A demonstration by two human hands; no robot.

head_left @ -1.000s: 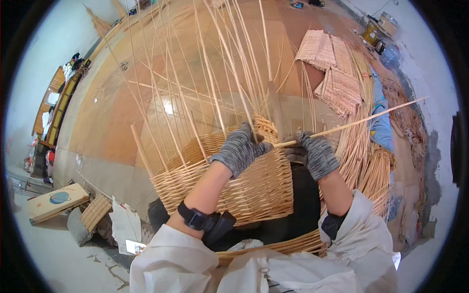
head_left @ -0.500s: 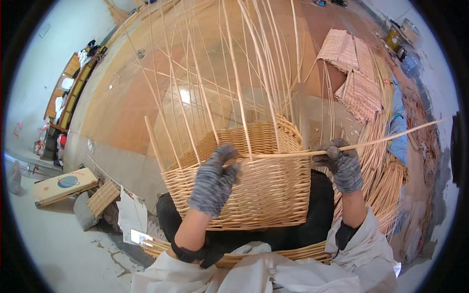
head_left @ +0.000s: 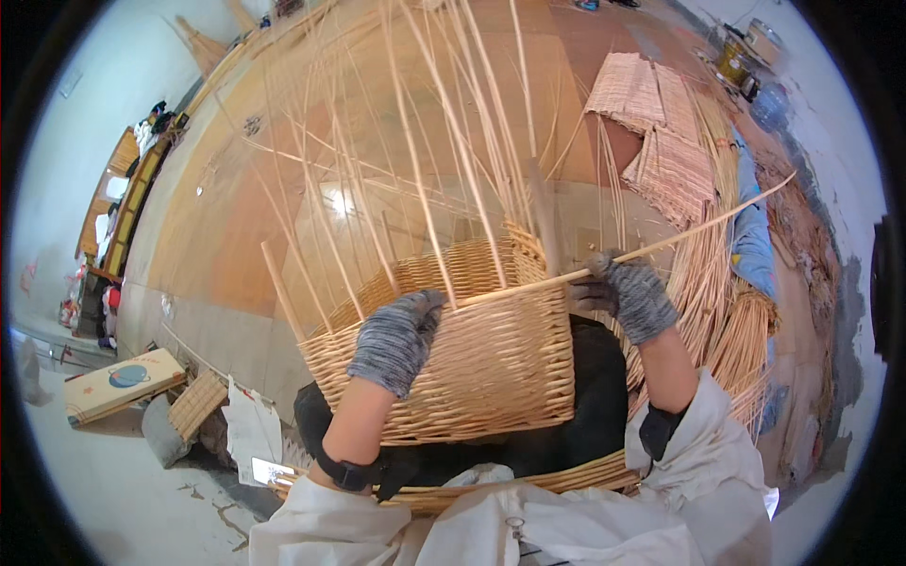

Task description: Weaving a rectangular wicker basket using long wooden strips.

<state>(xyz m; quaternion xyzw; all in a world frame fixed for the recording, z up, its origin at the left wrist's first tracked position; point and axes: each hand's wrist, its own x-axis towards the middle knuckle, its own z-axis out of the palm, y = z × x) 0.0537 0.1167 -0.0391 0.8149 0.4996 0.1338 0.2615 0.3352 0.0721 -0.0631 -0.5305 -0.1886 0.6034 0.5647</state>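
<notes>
A woven willow basket (head_left: 481, 368) with tall upright stakes (head_left: 434, 217) rests on a dark pad (head_left: 595, 396) in front of me. My left hand (head_left: 392, 344), in a grey knitted glove, grips its near rim left of centre, fingers curled over the top. A long peeled rod (head_left: 708, 217) lies along that rim from near those fingers and reaches out to the upper right. My right hand (head_left: 628, 297), likewise gloved, is closed on this rod just beyond the basket's right corner.
Loose rod bundles (head_left: 736, 340), pink woven mats (head_left: 661, 141) and blue cloth (head_left: 746, 208) lie at right. Behind them stand a water jug (head_left: 769, 106) and containers. At left are a wooden bench (head_left: 127, 222), a flat box (head_left: 123, 382) and a slatted piece (head_left: 193, 406).
My left hand has moved from the basket's right corner leftward along the rim. The rod's left part has come to lie along the near rim, while my right hand stays near that corner.
</notes>
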